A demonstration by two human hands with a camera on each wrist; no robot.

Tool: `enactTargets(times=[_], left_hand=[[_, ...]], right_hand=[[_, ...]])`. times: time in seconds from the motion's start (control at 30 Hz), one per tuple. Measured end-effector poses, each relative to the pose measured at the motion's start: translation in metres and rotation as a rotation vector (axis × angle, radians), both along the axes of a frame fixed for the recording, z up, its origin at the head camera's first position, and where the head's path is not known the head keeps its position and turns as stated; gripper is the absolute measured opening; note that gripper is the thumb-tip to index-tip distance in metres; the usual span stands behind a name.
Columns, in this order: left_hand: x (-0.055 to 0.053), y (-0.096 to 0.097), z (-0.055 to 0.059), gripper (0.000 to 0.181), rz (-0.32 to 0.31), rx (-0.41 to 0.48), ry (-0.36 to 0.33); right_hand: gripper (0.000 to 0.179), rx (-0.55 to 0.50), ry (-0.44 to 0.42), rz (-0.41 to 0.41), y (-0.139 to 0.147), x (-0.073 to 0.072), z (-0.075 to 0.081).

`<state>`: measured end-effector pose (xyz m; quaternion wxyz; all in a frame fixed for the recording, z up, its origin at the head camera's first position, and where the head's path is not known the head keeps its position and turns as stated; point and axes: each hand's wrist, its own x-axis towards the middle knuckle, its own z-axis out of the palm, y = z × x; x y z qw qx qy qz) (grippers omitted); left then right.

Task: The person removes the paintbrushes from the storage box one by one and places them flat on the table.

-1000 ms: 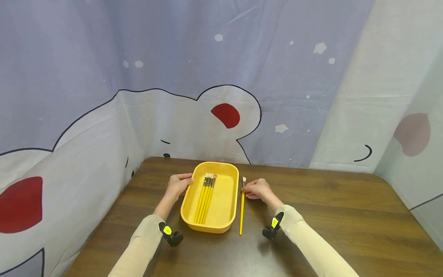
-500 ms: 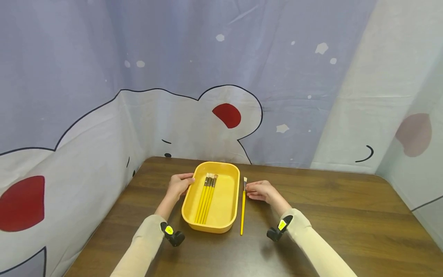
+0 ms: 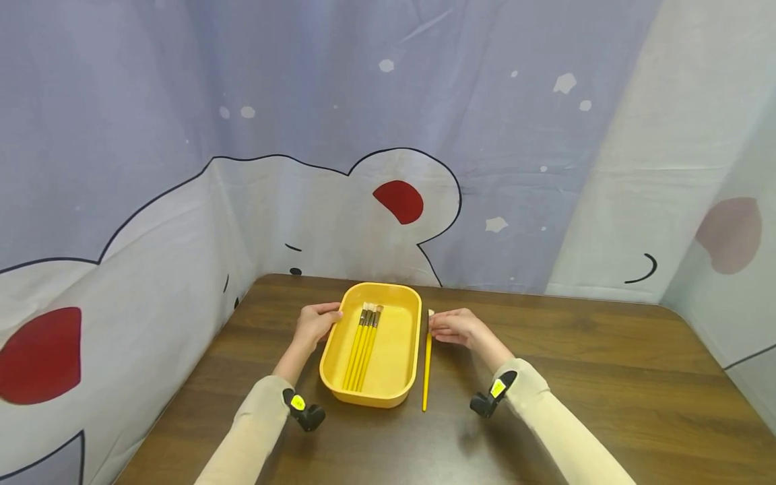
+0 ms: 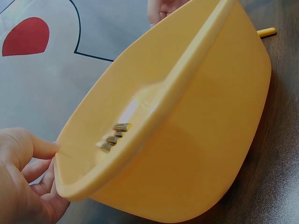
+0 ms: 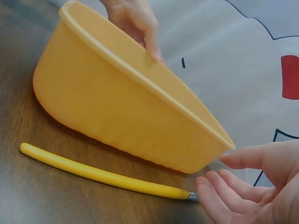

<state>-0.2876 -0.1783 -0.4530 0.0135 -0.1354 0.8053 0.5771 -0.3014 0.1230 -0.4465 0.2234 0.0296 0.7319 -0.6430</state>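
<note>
A yellow plastic tray (image 3: 376,400) stands on the table, with several yellow-handled paintbrushes (image 3: 362,353) lying side by side along its left half, bristles at the far end. My left hand (image 3: 314,325) grips the tray's left rim near the far end, thumb on the edge and fingers outside below it. To the right of the tray one more paintbrush (image 3: 427,374) lies on the table, roughly parallel to it. My right hand (image 5: 257,191) is at that brush's metal collar, fingertips right over it, thumb spread apart from the fingers. The fingers partly hide the bristle end.
The brown wooden table (image 3: 576,364) stretches away to the right of both hands. A printed curtain (image 3: 503,135) hangs along the table's back and sides. A small black camera (image 3: 492,395) sits on the right wrist, another camera (image 3: 304,411) on the left.
My right hand first drew back slightly to the right, then came in over the loose brush's collar again. Tray, brushes and left hand stay in place; the head view shifted a little.
</note>
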Motion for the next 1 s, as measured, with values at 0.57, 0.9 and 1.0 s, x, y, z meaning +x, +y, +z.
enactTargets(times=[0.57,0.9,1.0], left_hand=[[0.000,0.002,0.000,0.036,0.020,0.031,-0.006],[0.000,0.002,0.001,0.037,0.023,0.062,-0.003],[0.001,0.002,0.000,0.036,0.023,0.066,-0.001]], right_hand=[[0.043,0.009,0.022,-0.002,-0.013,-0.009,0.014],[0.046,0.055,0.049,-0.003,-0.022,-0.012,0.028],[0.046,0.058,0.059,-0.014,-0.026,-0.012,0.030]])
